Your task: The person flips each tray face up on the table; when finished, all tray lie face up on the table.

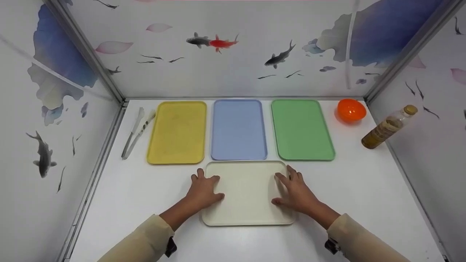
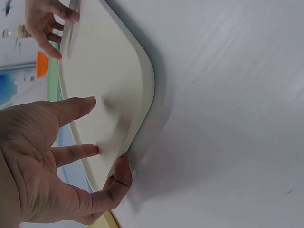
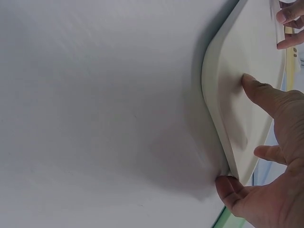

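A cream tray (image 1: 247, 193) lies flat on the white table, its long side toward me. My left hand (image 1: 204, 192) is at its left end, thumb and index finger spread above the surface. In the left wrist view, the curled outer fingers (image 2: 121, 178) touch the outside of the rim. At the opposite end, my right hand (image 1: 296, 191) mirrors this pose. Its thumb (image 3: 259, 90) reaches over the tray, and its outer fingers (image 3: 230, 190) touch the outer edge. Neither hand is seen closed around the rim.
Behind the cream tray stand a yellow tray (image 1: 177, 133), a blue tray (image 1: 238, 130) and a green tray (image 1: 303, 130) in a row. Tongs (image 1: 137, 134) lie at the left. An orange bowl (image 1: 351, 110) and a gold-capped bottle (image 1: 386, 129) are at the right. Printed panels enclose the table.
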A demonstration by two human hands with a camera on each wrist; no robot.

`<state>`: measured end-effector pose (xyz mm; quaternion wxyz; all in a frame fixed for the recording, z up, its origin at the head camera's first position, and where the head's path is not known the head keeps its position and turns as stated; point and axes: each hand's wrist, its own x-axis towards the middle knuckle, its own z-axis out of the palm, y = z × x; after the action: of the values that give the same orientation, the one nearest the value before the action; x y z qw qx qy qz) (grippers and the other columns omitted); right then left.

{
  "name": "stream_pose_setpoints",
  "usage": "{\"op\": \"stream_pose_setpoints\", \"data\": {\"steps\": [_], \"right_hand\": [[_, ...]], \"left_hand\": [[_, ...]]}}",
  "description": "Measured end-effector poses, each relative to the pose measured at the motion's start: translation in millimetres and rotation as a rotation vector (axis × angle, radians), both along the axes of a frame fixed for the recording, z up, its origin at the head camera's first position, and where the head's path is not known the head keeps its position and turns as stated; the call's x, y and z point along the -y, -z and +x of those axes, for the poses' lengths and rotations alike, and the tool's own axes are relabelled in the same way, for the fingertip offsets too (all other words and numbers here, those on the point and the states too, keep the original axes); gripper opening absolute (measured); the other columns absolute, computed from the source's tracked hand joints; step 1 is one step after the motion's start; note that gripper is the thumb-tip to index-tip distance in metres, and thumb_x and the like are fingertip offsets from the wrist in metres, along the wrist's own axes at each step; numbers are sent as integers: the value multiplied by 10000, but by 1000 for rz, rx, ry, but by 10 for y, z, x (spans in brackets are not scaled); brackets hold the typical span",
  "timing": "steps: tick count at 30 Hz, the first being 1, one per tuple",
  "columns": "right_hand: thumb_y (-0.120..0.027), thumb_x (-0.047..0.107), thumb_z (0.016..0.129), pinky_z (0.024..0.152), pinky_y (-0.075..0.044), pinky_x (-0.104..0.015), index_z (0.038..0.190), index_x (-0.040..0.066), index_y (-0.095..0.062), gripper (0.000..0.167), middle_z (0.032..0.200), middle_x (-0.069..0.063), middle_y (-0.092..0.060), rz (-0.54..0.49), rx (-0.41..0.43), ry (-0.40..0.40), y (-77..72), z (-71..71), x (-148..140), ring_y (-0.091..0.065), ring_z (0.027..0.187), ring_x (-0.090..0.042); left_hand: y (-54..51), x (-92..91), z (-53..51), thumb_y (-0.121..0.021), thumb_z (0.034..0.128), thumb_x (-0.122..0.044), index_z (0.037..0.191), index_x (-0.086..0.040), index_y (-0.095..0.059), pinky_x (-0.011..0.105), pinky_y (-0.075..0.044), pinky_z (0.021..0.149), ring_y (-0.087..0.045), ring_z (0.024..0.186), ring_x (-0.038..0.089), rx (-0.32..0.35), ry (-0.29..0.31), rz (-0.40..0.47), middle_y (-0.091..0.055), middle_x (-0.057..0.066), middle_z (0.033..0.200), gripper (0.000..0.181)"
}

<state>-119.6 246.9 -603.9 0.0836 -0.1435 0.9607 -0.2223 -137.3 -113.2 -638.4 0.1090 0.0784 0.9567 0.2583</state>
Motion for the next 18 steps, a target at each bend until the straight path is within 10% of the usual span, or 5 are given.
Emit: {"op": "stream_pose_setpoints", "data": {"steps": [6, 15, 18], "right_hand": [[-987, 445, 817, 1088, -515, -707, 1594, 60, -558, 968, 1683, -407, -349, 72, -6, -22, -28, 11, -17, -445, 1449, -603], [-880, 602, 876, 1001, -488, -752, 1583, 93, -562, 928, 1644, -365, -417, 193, -91, -93, 1, 18, -80, -463, 1404, -565], [-790, 648, 936, 1058, -450, -796, 1614, 125, -545, 891, 1692, -330, -408, 220, -126, -84, -3, -1, -117, -442, 1482, -561]], "left_hand": [[112, -6, -21, -871, 906, -451, 1444, -187, -722, 488, -561, 746, -452, 1183, 429, -12, 2, -72, -461, 286, 1381, 618], [-525, -79, 143, -812, 985, -388, 1391, -140, -735, 708, -495, 959, -409, 1366, 494, -18, 16, -152, -412, 314, 1575, 482], [-586, -63, 103, -790, 998, -447, 1513, -165, -659, 761, -415, 1103, -333, 1536, 532, -39, 5, -142, -316, 301, 1711, 601]]}}
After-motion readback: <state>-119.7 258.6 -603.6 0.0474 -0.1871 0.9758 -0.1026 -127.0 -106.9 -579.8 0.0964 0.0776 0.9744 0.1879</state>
